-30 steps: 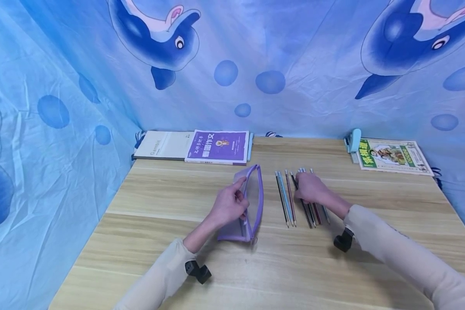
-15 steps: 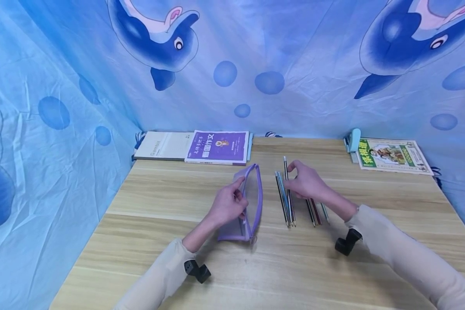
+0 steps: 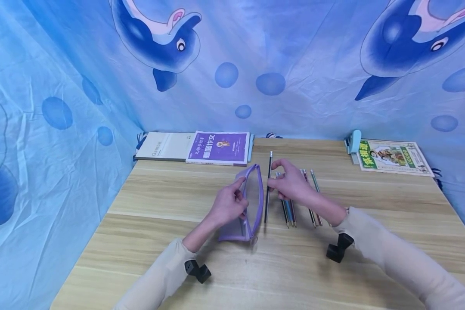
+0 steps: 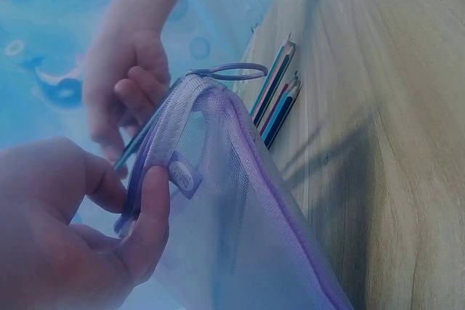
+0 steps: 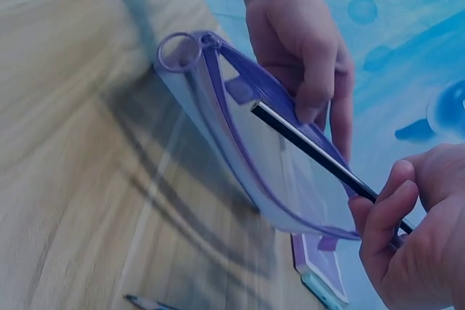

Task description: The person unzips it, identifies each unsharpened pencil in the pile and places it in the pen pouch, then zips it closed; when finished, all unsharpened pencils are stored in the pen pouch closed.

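Note:
My left hand (image 3: 228, 203) pinches one edge of a purple mesh zip pencil case (image 3: 260, 206), whose mouth gapes to the right. In the left wrist view, its thumb and finger grip the zip side near a small tag (image 4: 185, 176). My right hand (image 3: 293, 183) holds a dark pencil (image 3: 267, 202) just right of that mouth. The right wrist view has this pencil (image 5: 312, 149) slanting across the opening, pinched near its far end. Below and beside the right hand, several pencils (image 3: 289, 215) lie in one group, with more pencils (image 3: 313, 215) further right, partly hidden by the hand and wrist.
At the back left lie a white book (image 3: 164, 145) and a purple book (image 3: 220, 148). A light-blue stapler-like object (image 3: 354, 141) stands at the back right beside a green and white booklet (image 3: 396, 158). Blue dolphin-print cloth (image 3: 236, 43) hangs behind the wooden table (image 3: 147, 193).
My right hand has picked a dark pencil from the pencils on the right and carried it left, over the other group, to the pencil case. My left hand stays where it was.

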The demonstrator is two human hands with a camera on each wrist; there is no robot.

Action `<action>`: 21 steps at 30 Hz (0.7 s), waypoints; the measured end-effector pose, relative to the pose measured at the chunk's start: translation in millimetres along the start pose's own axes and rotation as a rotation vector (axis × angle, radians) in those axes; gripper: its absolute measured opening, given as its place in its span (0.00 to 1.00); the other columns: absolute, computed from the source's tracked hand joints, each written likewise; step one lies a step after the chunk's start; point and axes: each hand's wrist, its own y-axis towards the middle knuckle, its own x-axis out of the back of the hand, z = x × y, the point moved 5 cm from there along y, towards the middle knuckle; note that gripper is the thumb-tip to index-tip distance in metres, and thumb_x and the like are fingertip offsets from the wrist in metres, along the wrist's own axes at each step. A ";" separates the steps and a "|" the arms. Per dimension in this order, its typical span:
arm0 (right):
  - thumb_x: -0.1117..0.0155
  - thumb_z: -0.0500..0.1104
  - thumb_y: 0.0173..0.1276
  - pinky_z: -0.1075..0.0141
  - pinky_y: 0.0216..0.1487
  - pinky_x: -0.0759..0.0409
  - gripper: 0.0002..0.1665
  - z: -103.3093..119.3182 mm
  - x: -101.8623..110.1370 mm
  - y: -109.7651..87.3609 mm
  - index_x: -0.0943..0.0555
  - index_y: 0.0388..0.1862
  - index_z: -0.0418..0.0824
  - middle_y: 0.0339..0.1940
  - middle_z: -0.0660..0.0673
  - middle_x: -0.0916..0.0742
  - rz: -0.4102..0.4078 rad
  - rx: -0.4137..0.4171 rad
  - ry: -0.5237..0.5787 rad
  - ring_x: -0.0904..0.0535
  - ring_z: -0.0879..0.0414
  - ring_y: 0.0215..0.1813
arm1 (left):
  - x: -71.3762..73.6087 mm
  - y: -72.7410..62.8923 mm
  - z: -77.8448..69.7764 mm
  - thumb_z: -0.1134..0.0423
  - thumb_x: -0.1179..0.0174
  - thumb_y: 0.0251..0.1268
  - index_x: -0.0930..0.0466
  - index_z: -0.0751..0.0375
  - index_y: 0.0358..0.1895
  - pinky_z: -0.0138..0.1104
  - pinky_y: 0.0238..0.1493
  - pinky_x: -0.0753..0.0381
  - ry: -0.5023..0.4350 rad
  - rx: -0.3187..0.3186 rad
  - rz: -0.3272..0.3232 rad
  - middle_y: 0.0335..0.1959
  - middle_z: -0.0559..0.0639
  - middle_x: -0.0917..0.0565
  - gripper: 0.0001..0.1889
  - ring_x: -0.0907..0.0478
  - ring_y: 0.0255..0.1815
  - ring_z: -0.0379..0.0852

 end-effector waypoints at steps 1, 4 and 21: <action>0.40 0.35 0.62 0.71 0.11 0.33 0.31 0.9 -2.1 0.2 0.35 0.64 0.40 0.28 0.40 0.14 0.001 -0.002 0.017 0.26 0.55 0.15 | 0.0 0.2 0.2 0.80 0.43 0.57 0.43 0.71 0.75 0.37 0.19 0.12 0.001 0.002 0.000 0.28 0.55 0.25 0.39 0.21 0.17 0.45; 0.39 0.35 0.64 0.71 0.11 0.33 0.29 3.3 -8.2 0.8 0.35 0.64 0.41 0.29 0.39 0.14 -0.002 -0.005 0.063 0.27 0.56 0.15 | -0.2 0.3 0.8 0.80 0.43 0.56 0.43 0.71 0.76 0.37 0.19 0.12 -0.001 0.005 -0.002 0.29 0.55 0.25 0.39 0.21 0.18 0.46; 0.38 0.33 0.65 0.71 0.11 0.32 0.25 -2.1 -34.5 0.4 0.34 0.60 0.38 0.27 0.40 0.14 0.059 0.036 0.043 0.27 0.56 0.14 | -1.9 0.5 0.1 0.79 0.43 0.57 0.43 0.71 0.76 0.39 0.19 0.12 -0.007 0.012 -0.005 0.29 0.55 0.25 0.39 0.21 0.17 0.46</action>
